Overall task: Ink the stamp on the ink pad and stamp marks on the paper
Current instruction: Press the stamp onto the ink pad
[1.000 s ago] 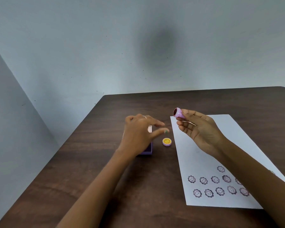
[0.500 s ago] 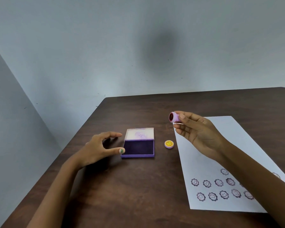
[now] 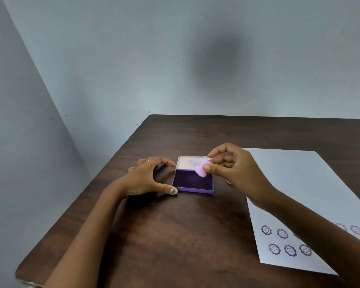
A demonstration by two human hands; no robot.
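Note:
A purple ink pad lies open on the dark wooden table, its white lid tilted back. My right hand pinches a small lilac stamp between thumb and fingers, face down over the pad's far right corner; whether it touches the ink I cannot tell. My left hand rests on the table against the pad's left side, thumb at the front corner and forefinger at the lid. The white paper lies to the right, with several round smiley marks near its front edge.
A pale blue wall stands behind the table, and its far edge and left edge are close to the pad. My right forearm crosses over the paper's left part. The yellow stamp cap is hidden behind my right hand.
My right hand has carried the stamp left and down from above the paper's corner to over the ink pad. My left hand has closed in against the pad's left side.

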